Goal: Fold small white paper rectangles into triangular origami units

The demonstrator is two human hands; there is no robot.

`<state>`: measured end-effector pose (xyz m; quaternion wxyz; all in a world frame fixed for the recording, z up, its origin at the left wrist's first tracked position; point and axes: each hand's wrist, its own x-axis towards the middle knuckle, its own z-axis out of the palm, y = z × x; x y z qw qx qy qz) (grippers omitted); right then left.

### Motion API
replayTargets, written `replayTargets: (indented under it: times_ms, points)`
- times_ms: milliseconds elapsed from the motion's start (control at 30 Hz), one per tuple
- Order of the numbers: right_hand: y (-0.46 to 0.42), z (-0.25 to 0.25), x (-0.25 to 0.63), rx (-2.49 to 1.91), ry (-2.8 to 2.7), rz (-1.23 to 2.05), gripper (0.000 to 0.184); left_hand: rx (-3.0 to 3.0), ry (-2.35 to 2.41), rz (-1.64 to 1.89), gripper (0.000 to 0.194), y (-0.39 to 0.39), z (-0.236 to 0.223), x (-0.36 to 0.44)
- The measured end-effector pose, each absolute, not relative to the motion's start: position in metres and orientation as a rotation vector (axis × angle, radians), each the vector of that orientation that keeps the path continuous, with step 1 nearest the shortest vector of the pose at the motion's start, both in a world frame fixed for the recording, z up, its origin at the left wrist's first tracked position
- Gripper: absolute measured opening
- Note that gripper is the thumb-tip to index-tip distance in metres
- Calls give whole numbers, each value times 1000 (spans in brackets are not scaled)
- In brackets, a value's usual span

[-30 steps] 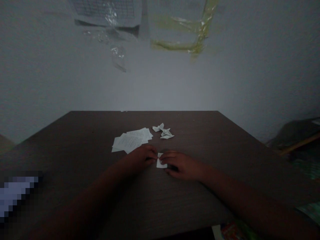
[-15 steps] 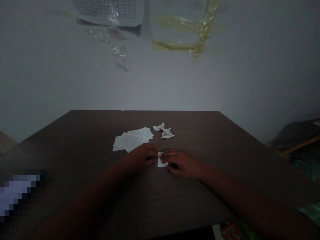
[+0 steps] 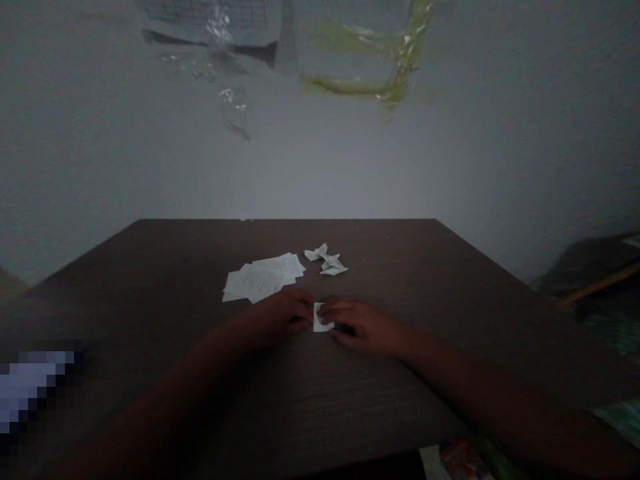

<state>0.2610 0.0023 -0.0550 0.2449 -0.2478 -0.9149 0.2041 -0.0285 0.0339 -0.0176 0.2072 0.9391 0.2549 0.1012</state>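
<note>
A small folded piece of white paper lies flat on the dark wooden table, between my hands. My right hand rests on its right part, fingers stretched over the paper and thumb apart near its lower right corner. At the paper's left edge is my left hand, its fingers bent loosely with a gap to the thumb. Whether its fingertips touch the paper is hard to tell in the dim light. Beyond my hands lie folded printed paper shapes. Several printed paper sheets overlap just past my left hand.
A pixelated bright rectangle is at the left. Behind the table rises a pale wall with yellow tape and clear tape. Dim cloth and a wooden bar are off the right edge. A red packet shows below the front edge.
The view has shifted slightly. My left fingertips have drawn back a little from the paper's top left corner, and my right hand stays on the paper.
</note>
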Motion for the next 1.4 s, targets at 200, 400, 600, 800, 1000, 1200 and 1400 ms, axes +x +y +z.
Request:
replayTargets:
  times_ms: [200,400,600,800,1000,1200,1400]
  points:
    - [4,-59,261,-669,-2500,559,33,2597,741,250,24,36,-19,-30]
    - [4,-56,260,-669,-2507,555,28,2564,760,355,18,34,-23,-28]
    - [1,-51,259,-684,-2508,566,28,2498,972,471,14,30,-24,-25]
    - [1,-49,257,-694,-2507,589,33,2590,971,441,29,30,-32,-24]
    - [1,-50,258,-689,-2519,561,36,2616,967,352,24,27,-28,-21]
    - [9,-51,259,-677,-2505,427,23,2630,1013,287,23,19,-19,-15]
    - [29,-57,266,-783,-2385,401,18,2652,1027,287,25,21,-20,-14]
